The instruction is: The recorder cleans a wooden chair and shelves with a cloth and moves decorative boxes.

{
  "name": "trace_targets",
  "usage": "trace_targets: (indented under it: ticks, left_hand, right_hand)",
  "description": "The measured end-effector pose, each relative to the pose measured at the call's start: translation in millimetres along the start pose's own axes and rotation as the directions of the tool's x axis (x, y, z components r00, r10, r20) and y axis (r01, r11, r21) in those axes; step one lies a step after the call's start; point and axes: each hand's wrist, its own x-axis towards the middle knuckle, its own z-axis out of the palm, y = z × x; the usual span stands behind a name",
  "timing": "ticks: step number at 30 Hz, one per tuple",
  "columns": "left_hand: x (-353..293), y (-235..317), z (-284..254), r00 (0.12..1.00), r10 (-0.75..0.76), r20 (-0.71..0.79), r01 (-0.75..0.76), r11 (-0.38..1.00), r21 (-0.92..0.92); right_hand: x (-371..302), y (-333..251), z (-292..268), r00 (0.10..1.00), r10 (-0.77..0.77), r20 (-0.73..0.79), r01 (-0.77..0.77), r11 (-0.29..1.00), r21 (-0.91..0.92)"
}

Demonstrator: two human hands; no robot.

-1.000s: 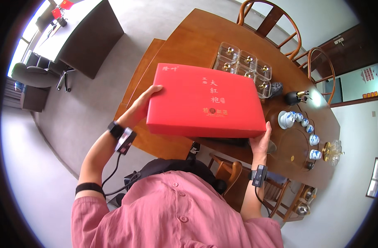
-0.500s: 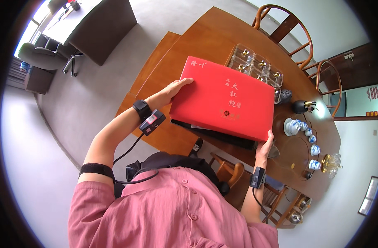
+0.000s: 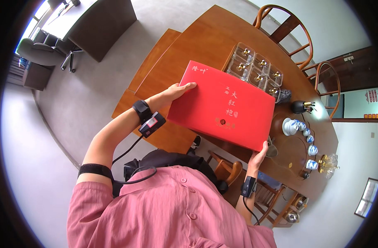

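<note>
Red box (image 3: 222,105), head view: lies between the two hands, above the near part of the wooden table (image 3: 189,45); contact underneath cannot be told. Left hand (image 3: 175,91) grips the left side, thumb laid flat on the top face, other fingers hidden below. Right hand (image 3: 258,157) pinches the near right corner, thumb up against the edge; how its remaining fingers lie cannot be told. Handling judgement: the hold is diagonal, so even pressure and a deeper right-hand support should keep the box from twisting. Surroundings: clear lidded containers (image 3: 257,68) sit beyond the right fingers, just past the box's far edge, the nearest obstruction. A small glass vessel (image 3: 272,149) stands just right of the right fingertips, easily knocked. Farther right: blue-and-white cups (image 3: 312,150) and a black holder (image 3: 298,107) with slim tools. A wooden chair (image 3: 229,171) stands nearer the body, left of the right fingers.
</note>
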Motion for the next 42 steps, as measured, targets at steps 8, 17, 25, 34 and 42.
trace_targets:
  ticks: [8,17,25,34,42]
  left_hand:
    - [13.8,-4.7,5.9,1.000,-0.023,-0.016,0.025,0.992,0.122]
    - [30.5,-17.7,12.2,0.996,0.003,-0.088,0.016,0.978,0.208]
    - [17.4,-6.1,15.1,0.998,-0.003,-0.059,0.009,0.996,0.089]
    - [6.1,7.5,-6.2,0.981,-0.078,-0.180,0.102,0.987,0.127]
    - [9.5,4.2,-5.3,0.972,-0.071,-0.223,0.113,0.977,0.182]
  right_hand:
    - [-16.8,-5.9,-8.2,0.998,-0.048,-0.043,0.042,0.990,-0.133]
    - [-22.6,-8.9,-21.2,0.985,-0.170,0.043,0.171,0.874,-0.455]
    - [-27.6,-8.2,-4.8,0.996,-0.034,-0.077,0.018,0.979,-0.203]
    - [-33.7,7.0,7.6,0.999,0.027,-0.046,-0.032,0.993,-0.111]
    - [-33.4,5.9,2.3,0.989,0.100,-0.107,-0.113,0.987,-0.117]
